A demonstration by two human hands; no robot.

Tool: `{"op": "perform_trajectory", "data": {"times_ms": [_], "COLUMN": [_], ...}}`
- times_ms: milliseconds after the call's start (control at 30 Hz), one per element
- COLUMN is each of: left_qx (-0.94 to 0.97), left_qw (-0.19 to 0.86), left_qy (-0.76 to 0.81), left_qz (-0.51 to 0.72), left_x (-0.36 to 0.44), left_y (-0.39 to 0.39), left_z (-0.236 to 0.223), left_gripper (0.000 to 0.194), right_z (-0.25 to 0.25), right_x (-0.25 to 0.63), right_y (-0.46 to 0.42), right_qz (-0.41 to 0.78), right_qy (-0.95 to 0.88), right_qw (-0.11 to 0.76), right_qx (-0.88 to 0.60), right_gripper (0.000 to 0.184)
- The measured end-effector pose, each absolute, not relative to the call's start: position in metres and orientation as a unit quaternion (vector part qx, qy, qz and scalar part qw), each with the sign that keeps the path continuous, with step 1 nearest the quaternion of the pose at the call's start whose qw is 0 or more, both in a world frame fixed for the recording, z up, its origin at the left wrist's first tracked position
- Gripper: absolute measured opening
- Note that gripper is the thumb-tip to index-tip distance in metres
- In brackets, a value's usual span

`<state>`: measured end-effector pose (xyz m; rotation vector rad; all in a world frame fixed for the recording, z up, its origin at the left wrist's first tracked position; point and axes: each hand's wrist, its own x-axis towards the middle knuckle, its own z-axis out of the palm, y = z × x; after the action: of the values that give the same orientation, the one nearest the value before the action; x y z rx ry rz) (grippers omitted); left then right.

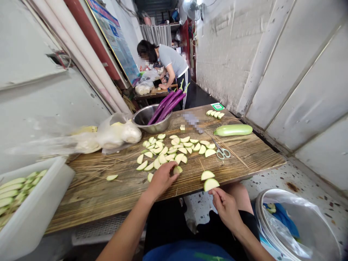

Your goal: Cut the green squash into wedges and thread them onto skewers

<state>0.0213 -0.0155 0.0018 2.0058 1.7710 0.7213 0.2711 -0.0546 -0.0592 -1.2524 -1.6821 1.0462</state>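
My right hand is closed around a thin wooden skewer, whose tip pokes out beyond two half-round zucchini slices threaded on it, just over the table's front edge. To its left, my left hand pinches another zucchini slice between thumb and fingers, low over the wooden table. Fingers partly cover that slice. Right beyond the left hand lies a loose spread of cut zucchini slices, pale inside with green rind.
Scissors, loose skewers and a whole zucchini lie at right. Behind stands a metal bowl of purple eggplants. A white bin with skewered slices is left; a lined bucket, lower right. A person bends over another table.
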Motion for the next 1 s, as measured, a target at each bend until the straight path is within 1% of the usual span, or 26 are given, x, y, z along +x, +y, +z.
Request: {"op": "perform_trajectory", "data": {"times_ms": [133, 233, 300, 433, 500, 600, 733, 867, 1000], "left_qx": [0.577, 0.426, 0.331, 0.191, 0.137, 0.088, 0.070, 0.073, 0.067], "left_qw": [0.304, 0.442, 0.540, 0.670, 0.704, 0.722, 0.731, 0.755, 0.758], "left_qy": [0.635, 0.587, 0.541, 0.478, 0.447, 0.425, 0.435, 0.429, 0.439], "left_qz": [0.414, 0.528, 0.554, 0.534, 0.535, 0.539, 0.520, 0.490, 0.477], "left_x": [0.040, 0.054, 0.061, 0.069, 0.070, 0.071, 0.071, 0.071, 0.072], "left_y": [-0.008, 0.001, 0.006, 0.012, 0.014, 0.017, 0.018, 0.017, 0.016], "left_z": [-0.010, -0.015, -0.016, -0.017, -0.018, -0.016, -0.012, -0.009, -0.010], "left_gripper": [0.026, 0.032, 0.032, 0.015, 0.009, 0.006, 0.008, 0.011, 0.015], "right_z": [-0.058, -0.057, -0.057, -0.055, -0.053, -0.049, -0.047, -0.046, -0.046], "right_x": [0.267, 0.266, 0.266, 0.267, 0.267, 0.266, 0.265, 0.266, 0.267], "right_y": [-0.057, -0.061, -0.063, -0.068, -0.069, -0.070, -0.071, -0.072, -0.073], "right_qz": [0.408, 0.405, 0.404, 0.406, 0.403, 0.402, 0.403, 0.389, 0.385], "right_qy": [-0.675, -0.687, -0.692, -0.703, -0.711, -0.722, -0.735, -0.745, -0.746], "right_qw": [0.378, 0.367, 0.363, 0.348, 0.341, 0.329, 0.314, 0.310, 0.310], "right_qx": [-0.486, -0.478, -0.476, -0.469, -0.464, -0.456, -0.446, -0.445, -0.446], "right_gripper": [0.032, 0.031, 0.031, 0.030, 0.029, 0.028, 0.027, 0.027, 0.027]}}
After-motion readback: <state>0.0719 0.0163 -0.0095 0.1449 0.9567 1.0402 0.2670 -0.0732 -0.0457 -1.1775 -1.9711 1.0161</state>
